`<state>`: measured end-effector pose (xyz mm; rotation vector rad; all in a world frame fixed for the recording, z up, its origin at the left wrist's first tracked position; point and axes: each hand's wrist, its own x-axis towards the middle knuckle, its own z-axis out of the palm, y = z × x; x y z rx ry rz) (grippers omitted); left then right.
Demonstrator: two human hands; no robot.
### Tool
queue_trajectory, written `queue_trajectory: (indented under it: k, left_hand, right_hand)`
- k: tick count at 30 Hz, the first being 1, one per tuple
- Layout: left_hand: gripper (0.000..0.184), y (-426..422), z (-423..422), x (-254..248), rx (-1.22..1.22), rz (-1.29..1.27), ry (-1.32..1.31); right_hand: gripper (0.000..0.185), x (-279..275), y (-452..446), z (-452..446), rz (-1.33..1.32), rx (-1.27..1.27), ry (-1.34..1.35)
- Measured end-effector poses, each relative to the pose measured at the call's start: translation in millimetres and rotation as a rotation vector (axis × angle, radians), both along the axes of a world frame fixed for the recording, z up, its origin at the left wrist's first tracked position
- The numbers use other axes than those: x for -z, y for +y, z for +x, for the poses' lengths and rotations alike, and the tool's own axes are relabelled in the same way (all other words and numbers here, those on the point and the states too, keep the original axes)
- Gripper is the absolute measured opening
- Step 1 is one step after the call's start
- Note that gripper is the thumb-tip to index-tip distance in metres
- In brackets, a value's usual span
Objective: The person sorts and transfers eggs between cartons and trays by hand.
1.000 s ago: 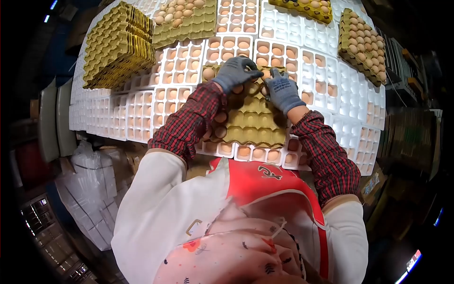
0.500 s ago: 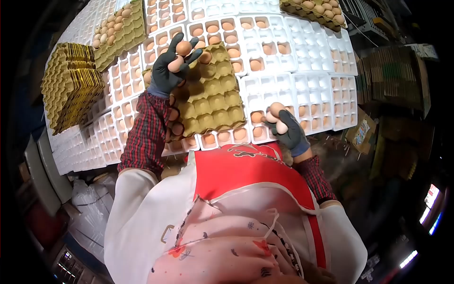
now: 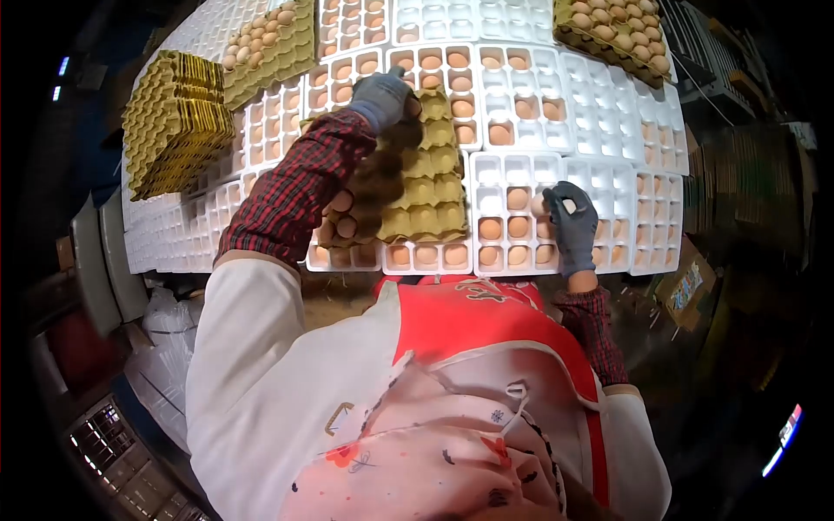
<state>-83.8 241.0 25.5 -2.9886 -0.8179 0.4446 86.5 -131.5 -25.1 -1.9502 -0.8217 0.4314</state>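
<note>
My left hand (image 3: 382,97), in a grey glove, is turned palm down over the far part of the brown pulp egg tray (image 3: 426,193). Its fingers curl round an egg (image 3: 413,107) that shows in shadow at its edge; the palm is hidden. My right hand (image 3: 573,230), in a dark glove, is closed at a white foam tray (image 3: 482,187). A pale egg (image 3: 569,206) shows between its fingers, and another egg (image 3: 539,207) is at its fingertips. Several brown eggs (image 3: 519,227) sit in that tray's near cells. More eggs (image 3: 341,201) lie at the pulp tray's left side.
A stack of pulp trays (image 3: 174,126) stands at the left. Pulp trays of eggs are at the far left (image 3: 261,39) and far right (image 3: 617,26). White foam trays (image 3: 599,100) cover the table, some cells filled. Cardboard (image 3: 691,282) lies beyond the right edge.
My left hand has turned over from palm up and moved right and slightly away. My right hand has shifted right, and more eggs now sit in the foam tray beside it.
</note>
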Motion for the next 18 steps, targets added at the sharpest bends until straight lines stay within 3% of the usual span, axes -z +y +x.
queue_trajectory:
  k: [2, 3, 4, 5, 7, 8, 10, 11, 12, 14, 16, 18]
  left_hand:
    - [0.033, -0.7, -17.6, -21.6, -0.170, -0.296, -0.339]
    - [0.034, 1.5, -23.7, -31.6, -0.369, -0.774, -0.402]
    - [0.036, -2.1, -29.3, -37.5, -0.572, -1.254, -0.451]
    - [0.044, -29.5, -46.7, -6.8, -0.072, -1.279, -0.799]
    - [0.053, -93.3, -35.8, -11.0, 0.037, -1.416, -1.034]
    - [0.052, -115.6, -27.1, -11.3, 0.047, -1.398, -1.026]
    - [0.049, -115.8, -2.7, -7.7, -0.466, -1.627, -0.305]
    - [0.045, -138.9, 0.9, -8.2, -0.137, -1.116, -0.340]
    - [0.042, -163.2, 2.5, -18.2, 0.164, -0.574, -0.359]
    - [0.030, -190.9, 4.4, 2.7, 0.250, -0.279, -0.292]
    - [0.020, -206.3, 11.5, 32.5, 0.312, -0.070, -0.003]
    - [0.022, -210.0, 19.6, 30.3, 0.195, -0.122, -0.008]
  right_hand:
    - [0.028, -22.7, -1.9, 13.5, 0.079, 0.299, 0.845]
    - [0.028, -15.9, -4.4, 17.9, 0.216, 0.314, 0.951]
    - [0.020, -8.9, -13.2, 25.9, 0.232, 0.234, 0.970]
    - [0.022, 22.3, -27.3, 37.6, 0.288, 0.155, 0.970]
    - [0.019, 32.3, -26.0, 36.5, 0.224, -0.219, 0.375]
    - [0.022, 19.2, -16.2, 30.6, 0.234, -0.200, 0.437]
    - [0.030, -2.6, -22.6, 25.2, 0.205, -0.115, 0.545]
    - [0.038, 6.2, -26.7, 33.3, 0.240, -0.185, 0.527]
    - [0.044, 21.5, -29.3, 40.4, 0.296, -0.298, 0.303]
    - [0.044, 24.3, -27.4, 48.3, 0.182, -0.340, 0.078]
    - [0.040, 24.4, -19.1, 47.4, 0.200, -0.185, 0.244]
    - [0.036, 9.6, -2.9, 35.6, 0.190, -0.099, 0.257]
